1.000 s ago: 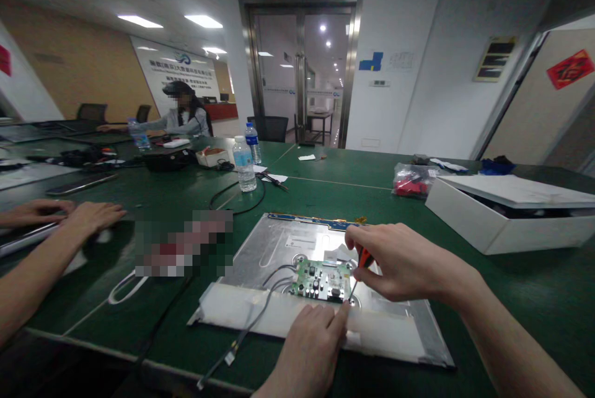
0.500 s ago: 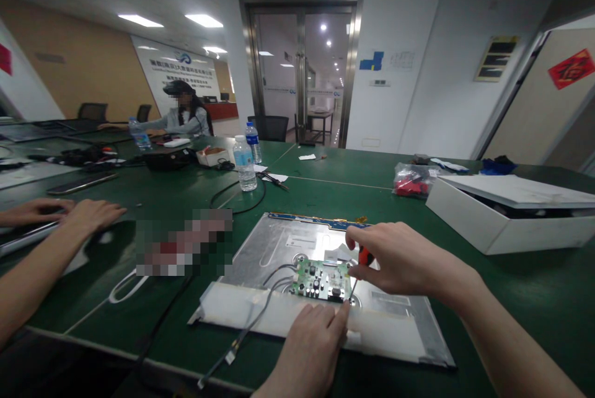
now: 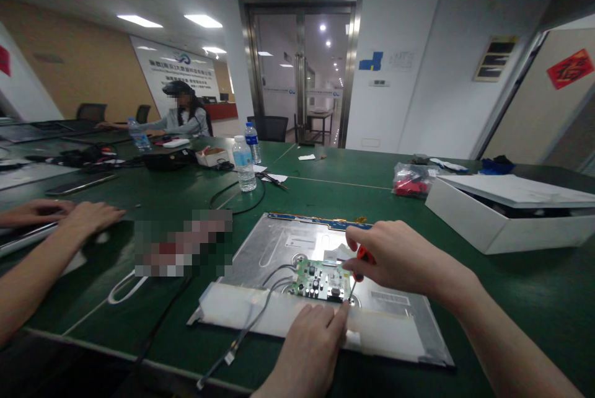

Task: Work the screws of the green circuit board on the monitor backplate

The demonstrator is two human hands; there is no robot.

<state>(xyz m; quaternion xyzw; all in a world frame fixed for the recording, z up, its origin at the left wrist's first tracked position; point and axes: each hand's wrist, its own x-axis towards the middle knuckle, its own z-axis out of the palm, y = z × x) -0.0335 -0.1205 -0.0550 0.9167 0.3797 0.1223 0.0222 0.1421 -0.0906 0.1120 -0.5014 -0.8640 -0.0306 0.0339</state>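
A flat display panel point(image 3: 397, 280) lies back side up on the green table, with a green circuit board point(image 3: 312, 280) at its middle. My right hand point(image 3: 395, 255) is closed round the red and black handle of a screwdriver point(image 3: 360, 265). Its thin shaft slants down to the round mount at the board's lower right corner. Resting on the white strip point(image 3: 246, 310) along the panel's near edge is my left hand point(image 3: 316, 339). Its fingers are partly spread, one tip beside the screwdriver's tip; the screw itself cannot be made out. Grey cables point(image 3: 264, 305) run from the board's left side over the near edge.
A white box point(image 3: 511, 224) stands at right, beside a clear bag with red contents point(image 3: 411, 181). Water bottles point(image 3: 244, 165) stand beyond the panel, near a black cable point(image 3: 237, 211). At left, another person's hands point(image 3: 90, 215) rest by a device. Someone else sits farther back.
The screwdriver's handle has turned slightly in my right hand, and the right fingers have shifted a little. My left hand stays in place.
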